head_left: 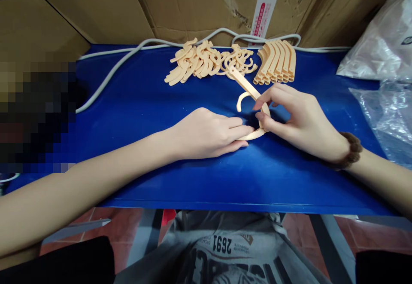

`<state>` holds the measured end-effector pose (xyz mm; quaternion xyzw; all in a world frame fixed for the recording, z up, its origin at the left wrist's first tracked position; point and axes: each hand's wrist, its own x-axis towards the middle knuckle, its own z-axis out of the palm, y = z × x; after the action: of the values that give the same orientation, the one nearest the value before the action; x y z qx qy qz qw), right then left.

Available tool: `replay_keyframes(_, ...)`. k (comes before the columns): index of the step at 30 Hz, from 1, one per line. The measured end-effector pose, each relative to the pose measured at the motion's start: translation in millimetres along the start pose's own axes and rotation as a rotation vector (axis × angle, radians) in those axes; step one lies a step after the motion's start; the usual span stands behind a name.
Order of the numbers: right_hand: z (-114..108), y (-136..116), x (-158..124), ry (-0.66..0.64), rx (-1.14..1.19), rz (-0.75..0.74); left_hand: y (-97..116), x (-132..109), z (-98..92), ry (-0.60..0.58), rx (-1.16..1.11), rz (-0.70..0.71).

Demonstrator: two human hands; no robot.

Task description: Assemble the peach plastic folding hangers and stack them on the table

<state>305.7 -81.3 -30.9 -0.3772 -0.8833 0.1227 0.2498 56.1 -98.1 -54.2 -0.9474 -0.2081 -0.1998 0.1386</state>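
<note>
Clock positions are read from the cream hanger assembly point(247, 84), which is held just above or against the blue work surface point(193, 181) (exact contact cannot be told).

Left hand point(206, 135), at 8 o'clock: closed, with the lower arm of the assembly between the fingers and the thumb. Right hand point(301, 118), at 4 o'clock: thumb and index finger pinch the assembly near its bend. A brown band point(354, 150) encircles the right wrist. The upper arm of the assembly points to 11 o'clock; its hook point(240, 102) curves out toward 9 o'clock.

Adjacent parts: a heap of curved pieces point(193, 62) lies at 10 o'clock, a tangle of loose hooks point(240, 58) at 11 o'clock, and a row of curved arms point(277, 62), set side by side, at 1 o'clock.

A white cable point(148, 41) runs behind these parts, before cardboard boxes point(199, 9) at 12 o'clock. A filled plastic bag point(373, 47) stands at 2 o'clock.
</note>
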Motion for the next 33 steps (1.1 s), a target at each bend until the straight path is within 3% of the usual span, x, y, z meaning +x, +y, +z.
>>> replay_keyframes(10, 4, 3, 0, 0.037, -0.027, -0.027, 3, 2, -0.7, 0.048, 0.056, 0.016)
replay_keyframes(23, 0, 1, -2, -0.009, -0.224, -0.027, 4, 2, -0.5, 0.034, 0.075, 0.003)
replay_keyframes(33, -1, 12, -2, -0.021, -0.386, 0.015, -1, 1, 1.1, 0.062, 0.048, -0.201)
